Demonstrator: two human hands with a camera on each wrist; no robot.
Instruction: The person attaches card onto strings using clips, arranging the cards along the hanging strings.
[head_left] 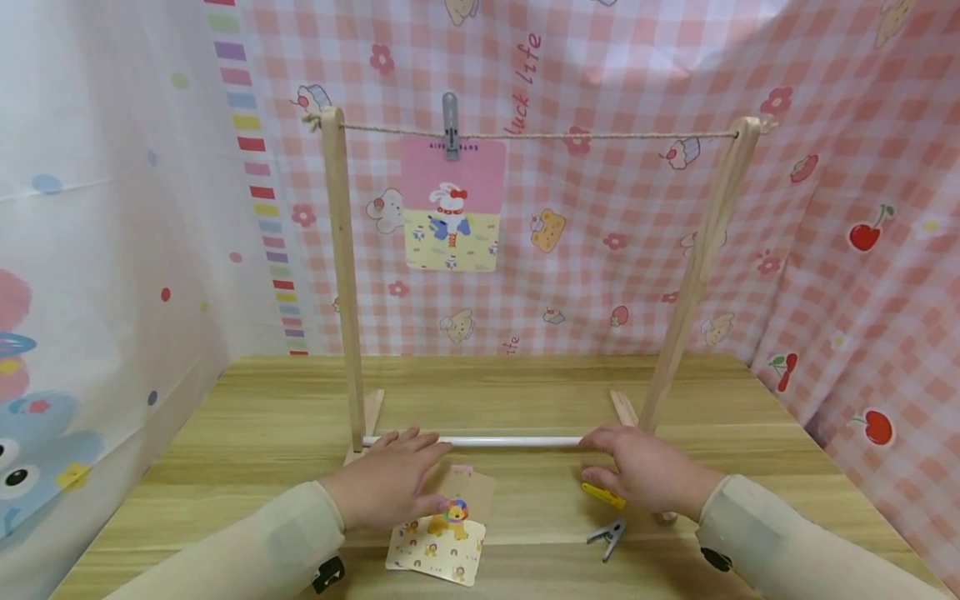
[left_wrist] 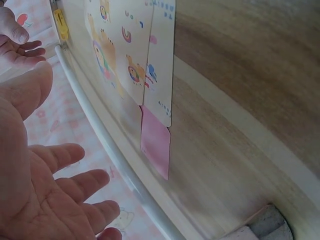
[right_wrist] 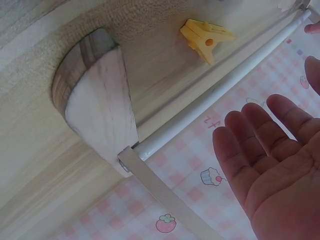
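Observation:
My left hand (head_left: pixel 390 481) hovers with fingers spread above the near left of the wooden rack, beside a small pile of cards (head_left: pixel 437 550); the top card carries a lion picture. My right hand (head_left: pixel 651 471) is held out, fingers extended, near the rack's right post (head_left: pixel 693 283). In both wrist views the palms hold nothing. A yellow clothespin (right_wrist: pixel 207 40) lies under the right hand, and a grey clothespin (head_left: pixel 609 536) lies nearer me. From the rack's twine (head_left: pixel 600 136) hangs a pink and yellow rabbit card (head_left: pixel 452 237), clipped by another grey clothespin (head_left: pixel 451 125).
A white rod (head_left: pixel 510 441) joins the rack's two sides low down. The left post (head_left: pixel 343 283) stands on a wooden foot. Beneath everything is a wood-grain table (head_left: pixel 510 400). Patterned pink checked cloth (head_left: pixel 585 317) hangs behind and to the right, with white cloth (head_left: pixel 180 275) at left.

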